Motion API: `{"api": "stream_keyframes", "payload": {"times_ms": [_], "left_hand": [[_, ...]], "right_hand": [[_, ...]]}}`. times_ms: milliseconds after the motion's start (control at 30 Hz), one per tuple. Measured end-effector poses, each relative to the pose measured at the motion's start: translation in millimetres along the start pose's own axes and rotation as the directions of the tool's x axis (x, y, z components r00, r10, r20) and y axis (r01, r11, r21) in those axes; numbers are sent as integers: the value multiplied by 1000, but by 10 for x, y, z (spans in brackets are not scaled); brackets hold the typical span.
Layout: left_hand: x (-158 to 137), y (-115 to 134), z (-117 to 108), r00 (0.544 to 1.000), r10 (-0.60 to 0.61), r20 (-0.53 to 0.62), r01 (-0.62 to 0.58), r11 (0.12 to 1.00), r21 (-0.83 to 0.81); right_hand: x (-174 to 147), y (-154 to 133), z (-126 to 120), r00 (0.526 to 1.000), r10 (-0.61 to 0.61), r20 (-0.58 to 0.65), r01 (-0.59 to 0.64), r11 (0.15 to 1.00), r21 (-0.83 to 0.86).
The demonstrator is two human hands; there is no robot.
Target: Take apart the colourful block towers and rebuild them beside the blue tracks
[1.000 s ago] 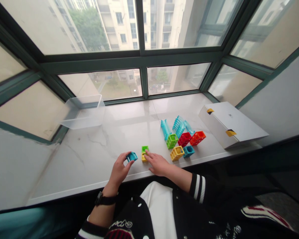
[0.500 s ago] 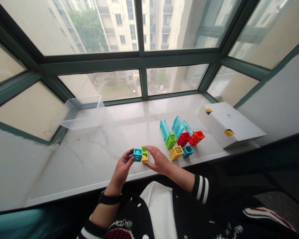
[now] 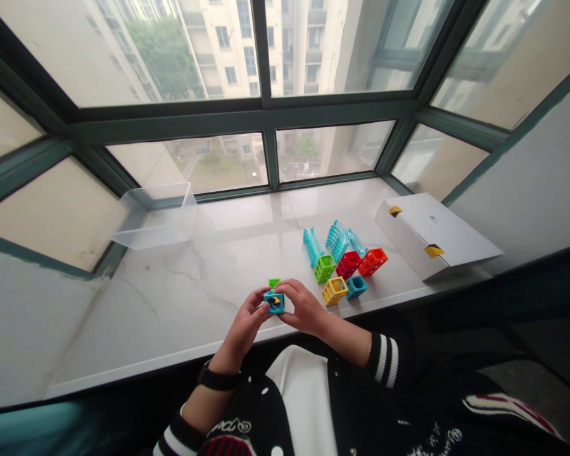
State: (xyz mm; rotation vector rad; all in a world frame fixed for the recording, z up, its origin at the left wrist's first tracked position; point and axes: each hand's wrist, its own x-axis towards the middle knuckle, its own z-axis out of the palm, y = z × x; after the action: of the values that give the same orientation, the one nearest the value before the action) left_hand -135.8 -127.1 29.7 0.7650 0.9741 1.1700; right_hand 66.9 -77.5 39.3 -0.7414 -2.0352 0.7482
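Note:
My left hand (image 3: 247, 322) pinches a blue cube-shaped toy block (image 3: 274, 310) between thumb and fingers. Through its round hole a bit of yellow shows, from the yellow block behind it. A green block (image 3: 274, 282) sticks out just beyond. My right hand (image 3: 306, 308) curls around the right side of these blocks, index finger at the top and thumb lower down. Its fingertips are partly hidden, and so is most of the yellow block. Both hands are close together above the front part of the white marble-patterned sill (image 3: 209, 253).
Right of my hands stand yellow (image 3: 335, 291), blue (image 3: 356, 287), green (image 3: 325, 269), red (image 3: 348, 264) and orange (image 3: 373, 261) blocks. Behind them lie clear blue slide-like pieces (image 3: 338, 237). A clear plastic bin (image 3: 156, 218) stands left, a white box (image 3: 437, 237) right, windows beyond.
My left hand has moved right with the blue block, which now sits in front of the yellow block and covers most of it. The right hand has hardly moved.

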Motion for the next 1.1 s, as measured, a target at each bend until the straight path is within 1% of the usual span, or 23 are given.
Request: {"api": "stream_keyframes", "payload": {"times_ms": [133, 267, 433, 533, 633, 700, 867, 1000, 1100], "left_hand": [[2, -13, 9, 1000, -6, 22, 6, 1000, -11], [-3, 0, 39, 1000, -10, 16, 9, 999, 35], [-7, 9, 68, 998, -53, 33, 51, 995, 83], [17, -20, 59, 998, -65, 5, 64, 994, 85], [45, -61, 51, 997, -29, -65, 35, 995, 90], [54, -83, 60, 997, -7, -79, 15, 996, 93], [41, -104, 115, 1000, 24, 3, -24, 991, 129], [37, -120, 120, 998, 53, 18, -55, 993, 106], [46, -134, 93, 996, 81, 26, -84, 991, 102]], "right_hand": [[-8, -14, -14, 1000, 12, -9, -12, 1000, -28], [-23, 1, -16, 1000, 24, -20, -25, 998, -58], [-32, -13, -13, 998, 55, 10, -54, 997, -60], [-39, -32, 7, 999, 50, 5, -49, 998, -36], [-43, -48, 27, 1000, 26, -6, -27, 1000, -16], [-43, -58, 32, 1000, 12, 1, -12, 999, -34], [-54, -68, 29, 1000, -16, 21, 18, 995, -97], [-75, -56, 49, 998, -33, -44, 28, 993, -115], [-55, -76, 33, 994, -68, -85, 58, 991, -119]]}}
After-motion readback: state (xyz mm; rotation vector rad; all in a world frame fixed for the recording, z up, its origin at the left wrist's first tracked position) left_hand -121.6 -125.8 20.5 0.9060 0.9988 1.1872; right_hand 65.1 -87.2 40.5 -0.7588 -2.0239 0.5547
